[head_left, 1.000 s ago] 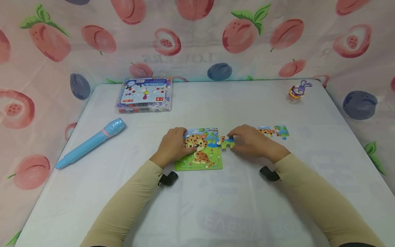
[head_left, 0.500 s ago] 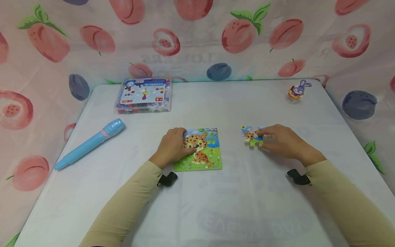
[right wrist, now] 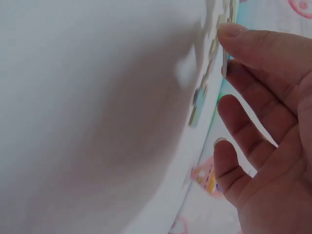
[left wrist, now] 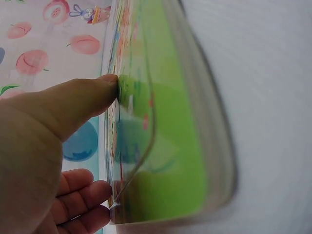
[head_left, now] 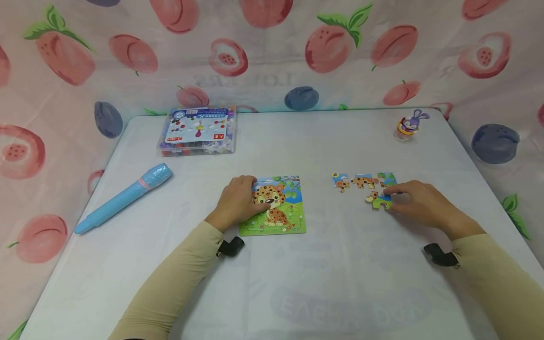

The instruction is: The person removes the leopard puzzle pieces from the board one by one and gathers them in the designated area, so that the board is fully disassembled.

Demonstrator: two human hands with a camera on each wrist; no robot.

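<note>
A jigsaw puzzle board (head_left: pixel 282 215) with a cartoon leopard on green and blue lies flat mid-table. My left hand (head_left: pixel 238 203) holds it at its left side, thumb on the picture and fingers along the edge, as the left wrist view also shows. Farther right, my right hand (head_left: pixel 418 203) pinches a jigsaw piece (head_left: pixel 378 200) between thumb and index finger, close over the table. Just beyond it lie a yellow-cornered piece (head_left: pixel 340 181), a spotted piece (head_left: pixel 362 181) and a leafy piece (head_left: pixel 386 178) in a row. In the right wrist view the held piece (right wrist: pixel 225 63) appears edge-on.
A clear plastic box (head_left: pixel 197 131) of small coloured parts stands at the back left. A light blue wrapped stick (head_left: pixel 125 198) lies at the left. A purple rabbit figure (head_left: pixel 409 125) stands at the back right. A fruit-patterned cloth (head_left: pixel 272 52) hangs behind the table.
My right hand has moved right from beside the board with the pinched piece, past the row of loose pieces to below its right end. The left hand and the board have stayed put.
</note>
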